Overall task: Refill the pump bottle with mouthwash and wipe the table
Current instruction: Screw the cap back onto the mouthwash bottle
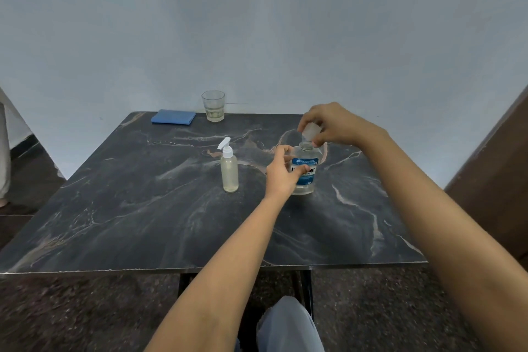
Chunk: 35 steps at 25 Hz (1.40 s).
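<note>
The left hand (281,173) gripped a clear plastic mouthwash bottle with a blue label (308,173), fingers curled round its body as it stood upright on the dark, marble-veined bench (143,208). Just above the bottle's open neck, the right hand (331,126) pinched a clear plastic cap (311,131) between thumb and fingertips. A slim translucent pump bottle with a white pump head (229,173), holding pale liquid, stood upright near the left hand, on its left and untouched. At the bench's far edge lay a folded blue cloth (173,116), with a clear drinking glass (213,106) just beside it.
</note>
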Tool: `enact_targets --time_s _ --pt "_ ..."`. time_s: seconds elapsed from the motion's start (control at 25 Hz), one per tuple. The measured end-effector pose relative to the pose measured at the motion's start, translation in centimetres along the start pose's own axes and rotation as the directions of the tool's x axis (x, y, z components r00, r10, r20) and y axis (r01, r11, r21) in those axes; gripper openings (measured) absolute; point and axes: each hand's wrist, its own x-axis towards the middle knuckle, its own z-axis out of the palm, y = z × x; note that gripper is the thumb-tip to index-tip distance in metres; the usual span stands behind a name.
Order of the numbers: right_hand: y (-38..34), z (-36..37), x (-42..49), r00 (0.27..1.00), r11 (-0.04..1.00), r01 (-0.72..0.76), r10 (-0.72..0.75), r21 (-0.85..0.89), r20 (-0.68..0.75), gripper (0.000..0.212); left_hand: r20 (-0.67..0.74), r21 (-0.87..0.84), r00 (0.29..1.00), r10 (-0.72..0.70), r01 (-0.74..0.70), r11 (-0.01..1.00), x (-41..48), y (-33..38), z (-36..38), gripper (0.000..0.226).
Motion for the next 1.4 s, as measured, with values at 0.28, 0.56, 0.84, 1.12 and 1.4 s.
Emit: enact_targets --time_s 0.28,0.56,0.84,1.12,1.4 --pt "-0.9 0.4 1.0 0.991 0.992 0.016 0.001 -0.124 0.134 0.031 0.024 0.013 1.0 -0.01 0.009 1.0 0.2 0.0 -0.3 0.047" --pt "-0.9 -0.7 1.6 0.952 0.977 -0.068 0.125 -0.203 0.281 0.054 0.019 0.027 1.0 0.003 -0.003 1.0 0.1 0.0 -0.3 0.045" --pt "-1.1 -0.3 2.1 0.97 0.981 0.003 0.043 -0.191 0.237 0.03 0.016 0.015 1.0 0.021 -0.022 1.0 -0.1 -0.2 -0.3 0.043" --pt "-0.9 0.8 2.1 0.976 0.896 0.065 0.036 -0.44 0.217 0.041 -0.063 0.082 0.995 0.077 -0.072 0.994 -0.5 -0.4 0.4 0.039" --pt "-1.3 3.4 1.8 0.981 0.823 -0.192 0.17 -0.536 -0.09 0.052 -0.096 0.173 0.989 0.114 -0.096 0.98 -0.3 -0.6 0.7 0.038"
